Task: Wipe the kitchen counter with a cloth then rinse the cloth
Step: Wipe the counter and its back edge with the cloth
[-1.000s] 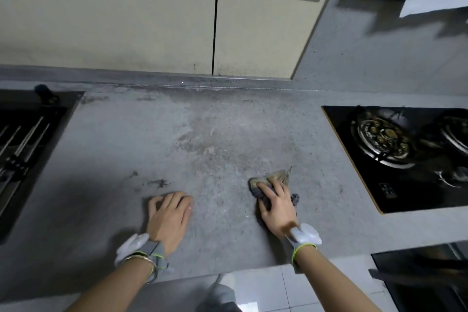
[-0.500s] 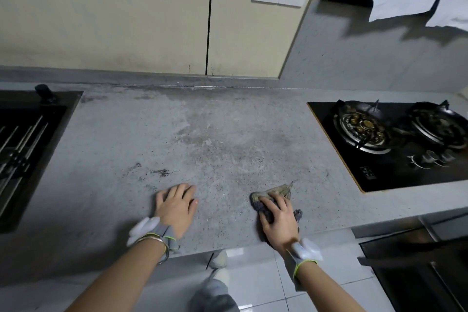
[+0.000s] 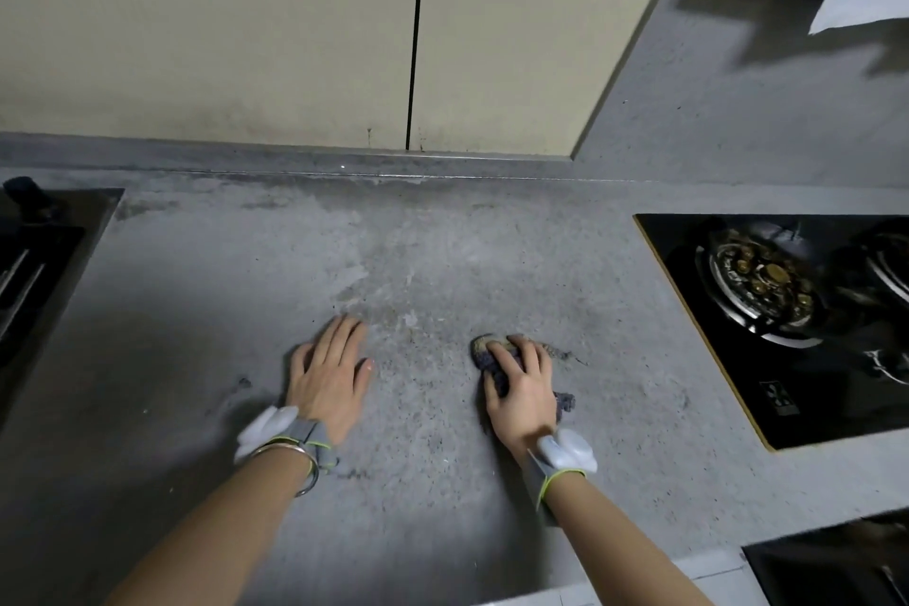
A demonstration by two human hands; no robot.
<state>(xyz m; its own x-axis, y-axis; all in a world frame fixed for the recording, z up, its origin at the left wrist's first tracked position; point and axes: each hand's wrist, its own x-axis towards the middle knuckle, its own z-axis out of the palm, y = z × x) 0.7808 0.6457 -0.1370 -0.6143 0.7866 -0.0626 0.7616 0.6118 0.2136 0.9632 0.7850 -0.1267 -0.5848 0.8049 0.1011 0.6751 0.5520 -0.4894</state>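
one cloth (image 3: 484,356) under right grip (image 3: 522,386)

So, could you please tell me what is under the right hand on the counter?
Under the right hand lies a dark, bunched cloth, pressed onto the grey counter. Its edges show beyond the fingertips and beside the wrist. The cloth's middle and the counter beneath it are covered.

Likely a home kitchen: gas hob (image 3: 767,290) set in grey counter (image 3: 442,261).
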